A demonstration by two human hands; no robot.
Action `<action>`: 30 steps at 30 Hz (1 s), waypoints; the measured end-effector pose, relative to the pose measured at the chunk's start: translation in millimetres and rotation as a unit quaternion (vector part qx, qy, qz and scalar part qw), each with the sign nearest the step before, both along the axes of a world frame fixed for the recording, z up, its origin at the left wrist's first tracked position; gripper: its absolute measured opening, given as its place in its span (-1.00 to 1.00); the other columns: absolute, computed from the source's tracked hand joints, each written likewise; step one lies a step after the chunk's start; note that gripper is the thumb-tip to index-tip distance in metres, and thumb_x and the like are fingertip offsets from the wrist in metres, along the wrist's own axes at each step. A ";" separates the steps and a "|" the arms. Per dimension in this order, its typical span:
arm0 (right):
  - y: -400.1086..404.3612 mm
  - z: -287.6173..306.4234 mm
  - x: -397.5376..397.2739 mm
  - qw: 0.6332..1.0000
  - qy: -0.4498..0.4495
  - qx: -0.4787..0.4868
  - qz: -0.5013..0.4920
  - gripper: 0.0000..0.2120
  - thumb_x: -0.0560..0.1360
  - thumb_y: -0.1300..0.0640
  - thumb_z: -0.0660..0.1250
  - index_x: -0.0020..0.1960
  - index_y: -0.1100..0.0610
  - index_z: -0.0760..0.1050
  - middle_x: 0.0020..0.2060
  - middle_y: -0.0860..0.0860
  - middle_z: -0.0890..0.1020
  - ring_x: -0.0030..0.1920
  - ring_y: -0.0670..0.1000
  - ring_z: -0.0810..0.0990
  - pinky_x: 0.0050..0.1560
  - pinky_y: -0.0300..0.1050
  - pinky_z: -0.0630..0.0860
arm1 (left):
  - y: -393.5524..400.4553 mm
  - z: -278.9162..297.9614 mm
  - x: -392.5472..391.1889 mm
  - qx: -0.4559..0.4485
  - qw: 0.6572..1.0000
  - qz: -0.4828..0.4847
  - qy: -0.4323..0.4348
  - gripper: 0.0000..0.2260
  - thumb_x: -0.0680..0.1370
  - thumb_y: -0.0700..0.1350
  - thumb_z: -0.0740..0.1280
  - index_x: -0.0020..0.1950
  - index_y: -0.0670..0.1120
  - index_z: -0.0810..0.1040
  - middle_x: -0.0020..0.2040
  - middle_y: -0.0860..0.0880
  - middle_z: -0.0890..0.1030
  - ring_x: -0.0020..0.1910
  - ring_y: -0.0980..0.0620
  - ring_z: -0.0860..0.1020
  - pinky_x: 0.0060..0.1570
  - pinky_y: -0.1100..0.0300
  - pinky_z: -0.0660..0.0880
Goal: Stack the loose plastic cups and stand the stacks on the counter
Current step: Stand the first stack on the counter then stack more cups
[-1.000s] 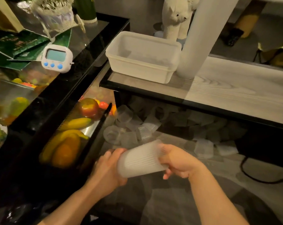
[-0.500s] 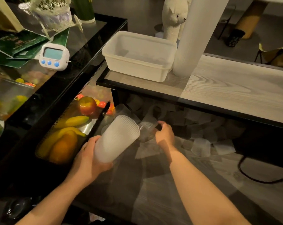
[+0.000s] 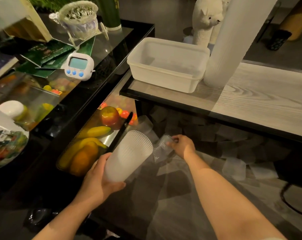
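Left hand (image 3: 98, 184) wraps base of cup stack (image 3: 129, 156), long axis tilted up and away, open mouth toward right hand (image 3: 183, 146); right hand pinches one loose cup (image 3: 165, 142) just beside that mouth; more loose cups (image 3: 235, 168) litter floor, count unclear; one tall stack (image 3: 233, 40) stands on counter (image 3: 261, 99)

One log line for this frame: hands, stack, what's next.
left hand: holds cup stack, tilted | right hand: pinches loose cup on floor | tall stack: standing on counter | next: likely add cup to stack
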State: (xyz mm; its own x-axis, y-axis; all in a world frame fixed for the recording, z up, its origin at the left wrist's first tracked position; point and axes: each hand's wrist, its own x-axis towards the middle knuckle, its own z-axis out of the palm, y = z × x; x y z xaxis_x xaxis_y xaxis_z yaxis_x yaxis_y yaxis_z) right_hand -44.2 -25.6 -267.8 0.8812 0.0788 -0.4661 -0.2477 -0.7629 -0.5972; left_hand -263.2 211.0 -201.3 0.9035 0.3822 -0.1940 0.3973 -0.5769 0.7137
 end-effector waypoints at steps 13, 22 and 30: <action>-44.0 10.5 -23.4 0.966 0.019 0.208 -0.154 -0.83 0.48 0.30 0.43 0.06 0.16 0.61 -0.11 0.08 0.68 -0.27 -0.05 0.59 -0.30 -0.23 0.51 | -18.9 11.5 18.4 0.051 0.996 -0.026 0.072 -0.11 0.19 0.02 0.66 0.42 0.13 0.28 0.19 0.08 0.43 0.13 0.03 0.47 0.08 -0.02 0.55; -86.1 125.8 -98.4 0.897 -0.092 0.396 -0.173 -0.85 0.53 0.26 0.36 0.02 0.07 0.64 -0.37 0.00 0.66 -0.42 -0.09 0.57 -0.36 -0.25 0.53 | -44.0 13.2 27.0 0.071 0.988 -0.077 0.113 -0.11 0.22 0.01 0.63 0.45 0.13 0.24 0.10 0.05 0.45 0.05 0.03 0.49 -0.09 0.15 0.50; -77.1 156.5 -132.9 0.934 -0.129 0.332 -0.035 -0.82 0.51 0.25 0.40 -0.06 -0.04 0.64 -0.27 -0.08 0.67 -0.35 -0.09 0.58 -0.23 -0.23 0.55 | -71.7 19.2 25.7 0.099 0.985 -0.134 0.050 -0.14 0.24 0.00 0.63 0.43 0.07 0.27 0.08 0.09 0.36 0.05 0.08 0.44 -0.08 0.23 0.44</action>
State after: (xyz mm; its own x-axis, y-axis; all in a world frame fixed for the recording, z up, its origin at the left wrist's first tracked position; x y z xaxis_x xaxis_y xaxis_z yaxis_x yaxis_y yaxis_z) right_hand -177.2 -102.7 -111.3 0.9711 0.2136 -0.1066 -0.0658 -0.1899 -0.9796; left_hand -237.4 139.3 -182.1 0.9575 0.1710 -0.2322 0.2735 -0.7942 0.5426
